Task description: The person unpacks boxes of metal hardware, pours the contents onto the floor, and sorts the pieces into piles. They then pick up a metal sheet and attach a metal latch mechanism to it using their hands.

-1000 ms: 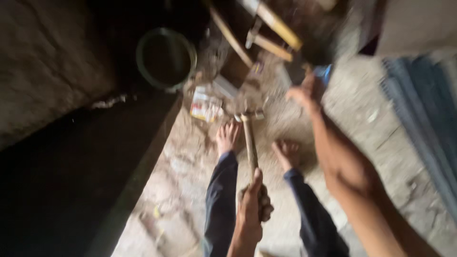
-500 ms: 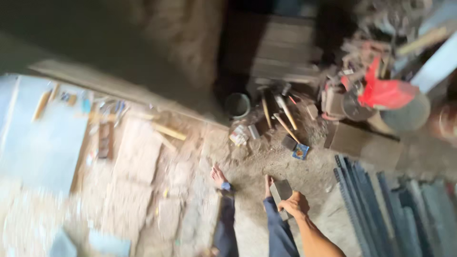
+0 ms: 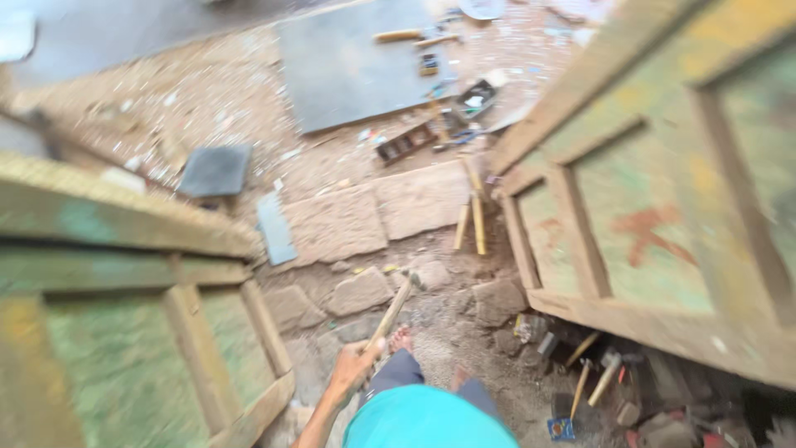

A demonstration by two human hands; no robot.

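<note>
I hold a hammer point(image 3: 390, 314) in my left hand point(image 3: 355, 367). It has a long, pale wooden handle and a small dark head at the far end. The picture is blurry, so I cannot see the head well. The hammer points up and away from me, tilted a bit to the right, with its head over the flat stones point(image 3: 358, 292) on the ground.

My left hand is closed tight around the bottom end of the handle. My arm comes up from the low edge of the picture and reaches forward, just left of my leg. My bare foot point(image 3: 401, 338) is right beside the hammer on the dusty ground. My right hand is not in the picture.

A green wooden door point(image 3: 663, 207) leans on my right, and another green wooden frame point(image 3: 124, 332) stands on my left. More hammers point(image 3: 593, 386) lie near the door
</note>
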